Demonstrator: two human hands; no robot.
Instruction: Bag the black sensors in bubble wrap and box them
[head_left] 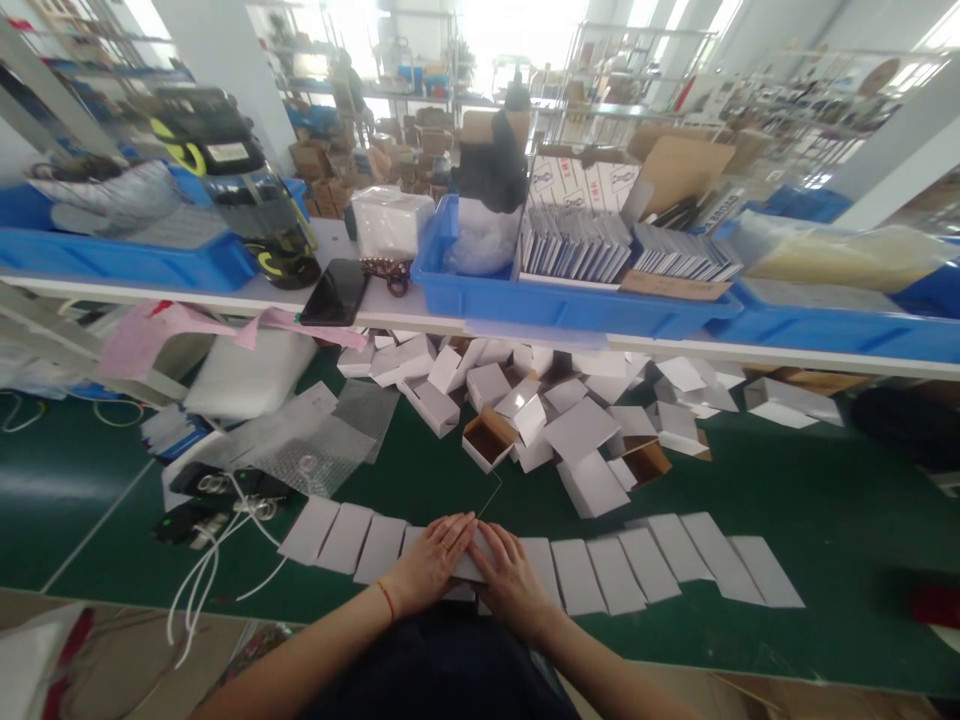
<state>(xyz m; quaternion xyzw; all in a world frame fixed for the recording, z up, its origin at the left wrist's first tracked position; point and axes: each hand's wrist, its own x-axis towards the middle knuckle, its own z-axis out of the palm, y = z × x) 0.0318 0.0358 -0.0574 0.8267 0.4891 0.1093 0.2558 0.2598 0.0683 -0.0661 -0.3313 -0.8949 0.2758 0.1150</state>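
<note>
Both hands, left (429, 562) and right (514, 578), bear down side by side on one white box (469, 569); thumbs are hidden, so whether either grip closes around it cannot be told. The paired placement presumably steadies the box and presses it evenly. It lies directly beneath the fingers, mid-row, near the body. Flanking white boxes (576, 577) lie in a line, apparently for easy reach; a loose pile (585, 428) lies beyond.

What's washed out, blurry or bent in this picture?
In the head view, the windows burn out to white, the distant racks look hazy and soft, the bottle leans outward, perhaps from lens distortion; the left hand and right hand look clearer.
</note>
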